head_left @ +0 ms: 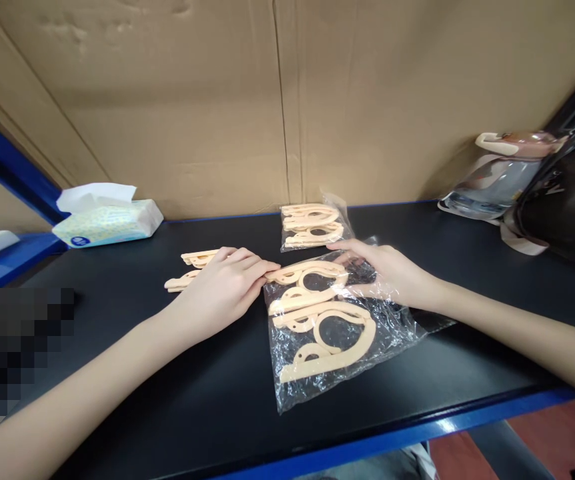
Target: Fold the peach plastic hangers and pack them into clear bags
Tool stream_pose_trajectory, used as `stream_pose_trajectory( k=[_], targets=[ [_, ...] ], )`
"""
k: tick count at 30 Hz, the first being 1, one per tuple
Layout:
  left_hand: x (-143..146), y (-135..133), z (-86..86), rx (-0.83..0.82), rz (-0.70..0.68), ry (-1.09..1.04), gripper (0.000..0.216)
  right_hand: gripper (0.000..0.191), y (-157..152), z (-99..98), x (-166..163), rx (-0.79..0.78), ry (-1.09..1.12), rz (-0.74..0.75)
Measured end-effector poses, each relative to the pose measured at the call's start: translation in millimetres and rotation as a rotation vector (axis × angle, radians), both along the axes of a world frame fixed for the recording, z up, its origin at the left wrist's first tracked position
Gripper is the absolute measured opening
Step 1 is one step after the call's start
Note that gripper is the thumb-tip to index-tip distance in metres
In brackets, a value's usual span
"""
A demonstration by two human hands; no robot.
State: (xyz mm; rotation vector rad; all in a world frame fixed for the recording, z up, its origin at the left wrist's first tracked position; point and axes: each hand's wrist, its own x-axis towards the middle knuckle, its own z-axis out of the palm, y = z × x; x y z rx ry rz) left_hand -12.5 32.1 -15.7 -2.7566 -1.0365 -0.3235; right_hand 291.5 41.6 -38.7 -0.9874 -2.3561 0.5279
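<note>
A clear plastic bag (397,327) lies across the middle of the black table, with cream folding clothes hangers (362,350) inside it. My left hand (230,283) has its fingertips closed at the bag's upper left edge, by the tip of the top hanger. On the other side, my right hand (392,273) grips the crinkled film at the upper right, its fingers partly behind the plastic. Two loose folded hangers (177,283) lie beside my left hand and are partly hidden by it. Behind the bag sits a second bag of hangers (312,223).
A tissue pack (110,223) stands at the back left. At the right are a clear water bottle (497,177) with a strap and a black bag (567,200). Cardboard (192,113) walls the back; the table's blue edge (392,437) runs along the front.
</note>
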Motion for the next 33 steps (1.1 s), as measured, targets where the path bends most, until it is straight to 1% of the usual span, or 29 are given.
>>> stream_pose_trajectory(
  k=[4,8,11,15,19,24,29,33],
  targets=[
    [0,-1,0.6,-0.001,-0.004,-0.009,0.037,0.065,0,-1.4,-1,0.009,-0.006,-0.042],
    [0,0,-1.1,0.044,-0.028,0.003,0.038,0.064,-1,-1.1,-1,0.045,-0.031,-0.052],
    [-1,2,-2.9,0.085,-0.043,0.01,0.038,0.063,0,-0.1,0,0.068,-0.023,-0.011],
    [-2,3,-4.0,0.105,-0.038,0.008,0.038,0.063,3,2.9,1,0.008,0.011,0.056],
    [-2,2,-3.1,0.034,-0.027,-0.003,0.038,0.064,4,5.5,1,0.005,0.006,0.044],
    [-1,-1,-3.1,-0.064,-0.034,-0.02,0.048,0.067,2,5.0,0,0.03,-0.014,0.041],
    [1,-6,-3.6,-0.142,-0.027,-0.046,0.042,0.07,3,-1.2,1,0.078,-0.059,-0.032],
    [3,-11,-2.4,-0.19,-0.022,-0.043,0.044,0.069,3,-5.0,1,0.143,-0.078,-0.056]
  ],
)
